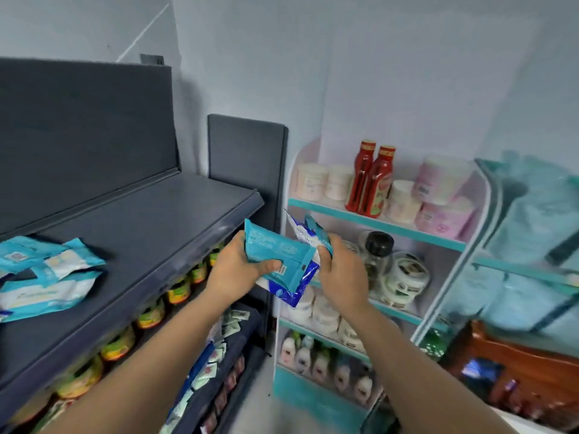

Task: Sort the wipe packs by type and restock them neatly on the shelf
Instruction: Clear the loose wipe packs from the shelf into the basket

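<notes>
Mid-sort, left hand point(241, 270) is grasping a flat teal plastic wipe pack point(275, 249), right hand point(340, 277) a white-and-blue plastic pack point(299, 234); dark grey shelf point(141, 220) at left likely next.

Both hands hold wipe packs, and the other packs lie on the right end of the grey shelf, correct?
No: the head view shows the other packs on the left end of the grey shelf. The left hand and right hand do hold wipe packs.
</notes>
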Demonstrator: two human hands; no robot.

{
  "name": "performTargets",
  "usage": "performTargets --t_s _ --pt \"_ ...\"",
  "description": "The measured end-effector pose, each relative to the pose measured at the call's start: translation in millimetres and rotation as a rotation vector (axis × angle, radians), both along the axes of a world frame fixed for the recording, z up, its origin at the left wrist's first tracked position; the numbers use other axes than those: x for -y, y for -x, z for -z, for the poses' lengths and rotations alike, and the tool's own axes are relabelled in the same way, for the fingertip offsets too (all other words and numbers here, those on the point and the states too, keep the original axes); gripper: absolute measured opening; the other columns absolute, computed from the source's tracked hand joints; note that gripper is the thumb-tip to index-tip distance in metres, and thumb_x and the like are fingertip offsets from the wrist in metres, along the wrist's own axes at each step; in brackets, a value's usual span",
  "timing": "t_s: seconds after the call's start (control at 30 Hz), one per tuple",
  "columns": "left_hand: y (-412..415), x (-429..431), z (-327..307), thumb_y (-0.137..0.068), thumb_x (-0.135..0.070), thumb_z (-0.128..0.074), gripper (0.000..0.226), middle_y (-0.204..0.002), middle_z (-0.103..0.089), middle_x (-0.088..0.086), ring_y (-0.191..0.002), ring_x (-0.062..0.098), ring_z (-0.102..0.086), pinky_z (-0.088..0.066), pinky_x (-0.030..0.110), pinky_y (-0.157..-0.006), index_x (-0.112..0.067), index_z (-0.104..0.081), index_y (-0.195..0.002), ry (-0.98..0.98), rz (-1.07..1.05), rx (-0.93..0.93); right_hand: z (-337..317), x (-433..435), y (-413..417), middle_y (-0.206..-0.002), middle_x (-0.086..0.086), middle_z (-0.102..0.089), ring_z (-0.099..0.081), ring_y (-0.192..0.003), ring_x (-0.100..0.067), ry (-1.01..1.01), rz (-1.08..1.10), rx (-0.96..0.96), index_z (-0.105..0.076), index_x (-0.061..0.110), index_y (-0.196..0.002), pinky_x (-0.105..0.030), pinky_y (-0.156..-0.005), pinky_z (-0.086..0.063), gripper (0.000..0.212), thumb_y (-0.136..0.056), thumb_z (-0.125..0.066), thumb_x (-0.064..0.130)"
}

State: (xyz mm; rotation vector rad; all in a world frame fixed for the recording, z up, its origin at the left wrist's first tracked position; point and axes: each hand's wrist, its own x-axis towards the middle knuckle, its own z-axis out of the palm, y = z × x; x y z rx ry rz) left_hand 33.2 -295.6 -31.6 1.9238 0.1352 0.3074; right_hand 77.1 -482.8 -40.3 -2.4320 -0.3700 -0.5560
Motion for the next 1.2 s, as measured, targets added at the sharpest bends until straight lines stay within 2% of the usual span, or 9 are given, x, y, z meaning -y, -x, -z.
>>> performTargets --t_s 0.2,0.4,0.47,0.67,0.8,0.97,1.0,1.1,1.2 --pt "12.1 130.7 31.7 -0.062 -0.018 -0.088 0.048 -0.098 -0.070 -0.003 -0.091 0.017 -0.067 -0.056 0.044 -0.083 -0.029 -0.056 -0.095 0.018 0.139 -0.089 21.1 136.3 46.2 -0.102 -0.006 -0.065 -0.061 -0.087 -0.027 0.038 0.109 -0.097 -0.043 0.020 -0.133 -0.035 -0.066 -0.045 0.033 -0.102 -0.037 0.031" --pt "32.9 256.1 64.9 -0.067 -0.009 -0.084 0.050 -0.095 -0.066 -0.010 -0.088 0.006 -0.063 -0.050 0.020 -0.069 -0.026 -0.054 -0.103 0.026 0.295 -0.179 52.6 259.7 88.2 -0.105 -0.007 -0.065 -0.061 -0.094 -0.029 0.077 0.219 -0.204 -0.051 0.014 -0.119 -0.037 -0.068 -0.045 0.026 -0.102 -0.039 0.030" --pt "36.5 290.4 75.8 -0.067 -0.010 -0.085 0.050 -0.094 -0.066 -0.010 -0.086 0.005 -0.062 -0.049 0.019 -0.069 -0.026 -0.053 -0.103 0.005 0.342 -0.209 63.7 293.5 99.4 -0.103 -0.007 -0.065 -0.062 -0.093 -0.030 0.084 0.262 -0.239 -0.050 0.015 -0.121 -0.036 -0.066 -0.043 0.027 -0.101 -0.040 0.030" --pt "31.0 372.3 110.0 -0.051 -0.028 -0.084 0.059 -0.093 -0.066 -0.008 -0.086 0.011 -0.062 -0.050 0.029 -0.075 -0.024 -0.057 -0.103 -0.072 0.466 -0.327 100.0 371.4 115.3 -0.097 -0.007 -0.066 -0.061 -0.085 -0.029 0.128 0.357 -0.385 -0.050 0.015 -0.115 -0.033 -0.060 -0.041 0.022 -0.102 -0.040 0.029" --pt "13.2 411.6 145.8 -0.067 -0.014 -0.082 0.045 -0.094 -0.065 -0.004 -0.090 0.015 -0.061 -0.047 0.028 -0.077 -0.022 -0.054 -0.102 -0.180 0.587 -0.395 132.6 406.3 117.0 -0.099 -0.009 -0.066 -0.062 -0.089 -0.031 0.178 0.425 -0.543 -0.049 0.013 -0.115 -0.032 -0.062 -0.037 0.023 -0.102 -0.039 0.030" --pt "-0.1 443.9 198.9 -0.068 -0.014 -0.081 0.047 -0.094 -0.062 -0.002 -0.087 0.013 -0.059 -0.043 0.012 -0.065 -0.008 -0.056 -0.107 -0.334 0.732 -0.487 180.7 438.6 118.0 -0.098 -0.011 -0.066 -0.062 -0.087 -0.031 0.268 0.426 -0.774 -0.047 0.012 -0.116 -0.032 -0.061 -0.039 0.026 -0.102 -0.037 0.032" --pt "0.3 447.9 209.1 -0.066 -0.017 -0.081 0.050 -0.094 -0.061 -0.003 -0.086 0.013 -0.058 -0.045 0.012 -0.065 -0.008 -0.056 -0.108 -0.362 0.752 -0.510 188.6 442.9 119.0 -0.099 -0.011 -0.066 -0.062 -0.088 -0.031 0.279 0.423 -0.812 -0.047 0.011 -0.118 -0.032 -0.061 -0.040 0.027 -0.102 -0.037 0.031" --pt "5.6 464.3 246.1 -0.064 -0.028 -0.078 0.061 -0.102 -0.062 -0.001 -0.093 0.017 -0.060 -0.052 0.034 -0.082 -0.015 -0.049 -0.116 -0.473 0.812 -0.632 216.7 455.6 121.2 -0.100 -0.010 -0.066 -0.063 -0.088 -0.030 0.278 0.396 -0.927 -0.043 0.014 -0.126 -0.032 -0.063 -0.043 0.028 -0.102 -0.037 0.029" --pt "17.1 480.1 280.5 -0.068 -0.026 -0.075 0.064 -0.103 -0.059 0.002 -0.097 0.021 -0.060 -0.053 0.037 -0.081 -0.018 -0.039 -0.121 -0.615 0.834 -0.697 248.7 466.7 121.9 -0.095 -0.010 -0.065 -0.061 -0.077 -0.027 0.280 0.314 -1.022 -0.032 0.015 -0.139 -0.033 -0.060 -0.045 0.039 -0.102 -0.036 0.028"
